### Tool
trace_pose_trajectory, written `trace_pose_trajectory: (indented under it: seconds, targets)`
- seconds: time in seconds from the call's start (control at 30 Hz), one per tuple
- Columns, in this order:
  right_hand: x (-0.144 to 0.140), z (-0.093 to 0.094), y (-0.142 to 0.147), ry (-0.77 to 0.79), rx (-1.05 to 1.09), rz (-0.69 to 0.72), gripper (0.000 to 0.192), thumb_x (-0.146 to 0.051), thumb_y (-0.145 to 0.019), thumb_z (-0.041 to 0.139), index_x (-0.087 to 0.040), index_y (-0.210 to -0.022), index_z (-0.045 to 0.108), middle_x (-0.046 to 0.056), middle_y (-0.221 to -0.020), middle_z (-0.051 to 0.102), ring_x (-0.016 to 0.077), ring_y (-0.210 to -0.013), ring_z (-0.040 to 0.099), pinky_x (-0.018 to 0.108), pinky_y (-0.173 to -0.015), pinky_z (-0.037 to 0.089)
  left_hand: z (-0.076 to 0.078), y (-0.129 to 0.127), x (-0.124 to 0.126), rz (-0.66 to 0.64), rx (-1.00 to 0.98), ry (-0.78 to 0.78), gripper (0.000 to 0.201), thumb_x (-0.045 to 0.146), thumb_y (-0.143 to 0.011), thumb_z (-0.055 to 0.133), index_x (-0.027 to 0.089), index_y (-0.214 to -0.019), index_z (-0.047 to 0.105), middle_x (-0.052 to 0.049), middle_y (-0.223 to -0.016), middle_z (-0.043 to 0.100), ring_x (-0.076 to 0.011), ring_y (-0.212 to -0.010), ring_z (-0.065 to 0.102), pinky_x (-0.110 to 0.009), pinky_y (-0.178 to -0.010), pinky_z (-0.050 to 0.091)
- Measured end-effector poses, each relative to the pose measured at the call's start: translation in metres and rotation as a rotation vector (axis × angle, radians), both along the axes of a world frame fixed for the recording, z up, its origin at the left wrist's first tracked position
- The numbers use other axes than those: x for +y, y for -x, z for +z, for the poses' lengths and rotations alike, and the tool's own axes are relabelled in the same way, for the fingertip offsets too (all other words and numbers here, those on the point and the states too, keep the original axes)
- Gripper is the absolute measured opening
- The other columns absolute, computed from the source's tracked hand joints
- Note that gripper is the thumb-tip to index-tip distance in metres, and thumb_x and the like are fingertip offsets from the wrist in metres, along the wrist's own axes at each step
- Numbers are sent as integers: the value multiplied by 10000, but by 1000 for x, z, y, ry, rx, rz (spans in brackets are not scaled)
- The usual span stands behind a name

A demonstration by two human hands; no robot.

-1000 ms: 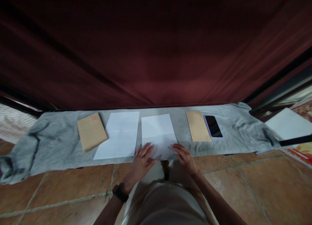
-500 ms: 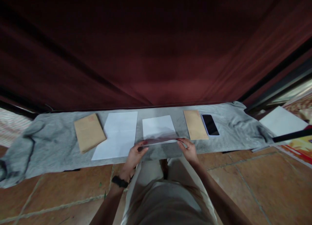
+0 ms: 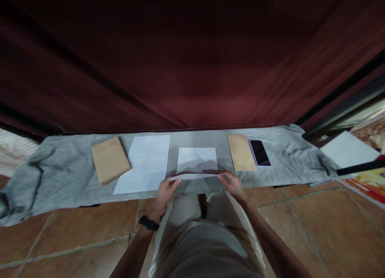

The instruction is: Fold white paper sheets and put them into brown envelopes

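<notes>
A white sheet of paper (image 3: 197,159) lies in front of me with its near edge lifted and bent over. My left hand (image 3: 169,186) pinches the left end of that edge, thumb on the near side. At the right end my right hand (image 3: 231,182) grips the same edge between thumb and fingers. The far part of the sheet extends beyond the hands over the grey cloth (image 3: 198,139); whether it touches the cloth I cannot tell. To the left lies a larger creased white sheet (image 3: 147,161), and to the right a brown envelope (image 3: 241,153).
A stack of brown envelopes (image 3: 110,159) overlaps the larger sheet at far left. A phone (image 3: 260,153) lies right of the single envelope. Behind the narrow cloth-covered surface hangs a dark red curtain (image 3: 192,89). White paper (image 3: 349,149) sits beyond a dark bar at far right.
The sheet between my hands has straightened, its far edge shifting slightly nearer and more level. Both hands keep their hold with hardly any movement.
</notes>
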State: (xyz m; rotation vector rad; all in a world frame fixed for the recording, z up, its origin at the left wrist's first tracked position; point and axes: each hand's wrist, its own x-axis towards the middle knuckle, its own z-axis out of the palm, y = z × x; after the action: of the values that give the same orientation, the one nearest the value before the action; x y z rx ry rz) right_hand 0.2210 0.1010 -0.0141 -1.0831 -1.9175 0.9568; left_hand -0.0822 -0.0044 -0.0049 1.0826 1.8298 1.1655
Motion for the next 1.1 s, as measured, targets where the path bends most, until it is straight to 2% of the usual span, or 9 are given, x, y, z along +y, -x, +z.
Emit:
trace_pose_trajectory:
  seconds: [0.13, 0.2, 0.33, 0.53, 0.73, 0.93, 1.1]
  targets:
    - [1, -9, 12, 76, 20, -47, 338, -480, -973, 555, -230, -1071, 760, 74, -1073, 778, 250, -1032, 718, 399, -942, 571, 1, -4, 15, 62, -44, -55, 453, 564, -751, 710, 170, -968, 765, -76, -984, 804, -266, -919, 736, -387, -868, 576]
    - [1, -13, 16, 113, 21, -78, 369, -498, -966, 546, -220, -1087, 756, 75, -1032, 777, 243, -976, 714, 376, -904, 568, -1, -5, 22, 76, -68, -90, 462, 549, -742, 715, 169, -1002, 751, -79, -1017, 800, -260, -942, 728, -378, -883, 562]
    - [2, -17, 19, 148, 2, -124, 418, -549, -945, 531, -201, -1005, 756, 63, -870, 749, 220, -817, 673, 331, -787, 547, -7, -6, 31, 105, -69, -95, 415, 524, -750, 702, 172, -967, 730, -78, -999, 795, -249, -921, 715, -363, -862, 545]
    - [5, -16, 25, 180, -7, -180, 477, -579, -948, 484, -173, -997, 731, 69, -856, 733, 200, -746, 641, 297, -714, 509, -15, -2, 39, 114, -31, -80, 348, 494, -782, 669, 184, -938, 691, -59, -926, 774, -223, -866, 693, -340, -818, 533]
    - [9, -14, 31, 166, -129, -228, 456, -540, -954, 452, -180, -1051, 715, 76, -881, 745, 201, -727, 641, 293, -708, 493, -18, -1, 45, 137, 94, -49, 304, 456, -819, 631, 195, -963, 688, -36, -862, 751, -199, -776, 667, -324, -768, 522]
    - [11, -13, 36, 134, -194, -264, 395, -465, -970, 442, -195, -1093, 702, 89, -957, 756, 214, -818, 677, 297, -768, 511, -21, 0, 47, 166, 211, -58, 330, 442, -836, 617, 188, -1031, 695, -37, -840, 735, -197, -737, 647, -319, -734, 506]
    - [12, -14, 39, 106, -234, -277, 365, -413, -977, 446, -189, -1123, 693, 105, -1013, 759, 222, -854, 690, 309, -795, 522, -18, -2, 47, 177, 256, -22, 323, 410, -849, 603, 183, -1058, 697, -35, -830, 724, -197, -726, 642, -316, -721, 496]
